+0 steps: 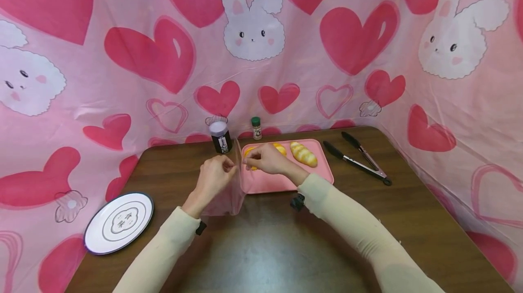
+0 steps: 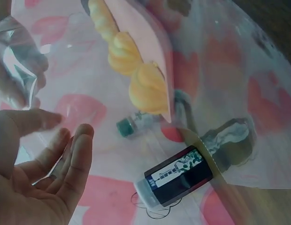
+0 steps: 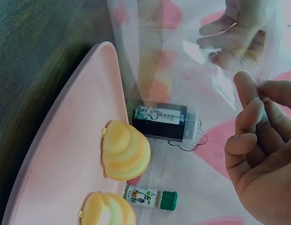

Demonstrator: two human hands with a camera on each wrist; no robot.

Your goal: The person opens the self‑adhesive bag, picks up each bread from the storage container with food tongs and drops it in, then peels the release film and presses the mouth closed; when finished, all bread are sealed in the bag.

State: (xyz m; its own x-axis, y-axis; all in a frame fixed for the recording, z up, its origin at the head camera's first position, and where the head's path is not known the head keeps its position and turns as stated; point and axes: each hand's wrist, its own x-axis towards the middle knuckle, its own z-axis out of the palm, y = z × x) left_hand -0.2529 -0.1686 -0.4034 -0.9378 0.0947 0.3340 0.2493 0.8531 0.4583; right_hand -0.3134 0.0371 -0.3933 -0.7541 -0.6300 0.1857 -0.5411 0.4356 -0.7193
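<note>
A clear plastic bag point(image 1: 236, 195) hangs between my two hands above the table, its film creased and see-through. My left hand point(image 1: 214, 177) pinches one side of its upper edge between thumb and fingers. Opposite it, my right hand point(image 1: 267, 159) pinches the other side; thumb and forefinger meet at the film in the right wrist view. Beyond the right hand lies a pink tray point(image 1: 267, 186) with a long striped bread roll point(image 1: 303, 154) and swirled yellow buns point(image 3: 126, 151). The right hand partly covers the buns in the head view.
A black jar with a pale lid point(image 1: 221, 141) and a small green-capped spice bottle point(image 1: 256, 130) stand at the back. Black-handled tongs point(image 1: 363, 166) lie right of the tray. A white plate point(image 1: 118, 243) sits at the table's left edge. Patterned cloth hangs behind.
</note>
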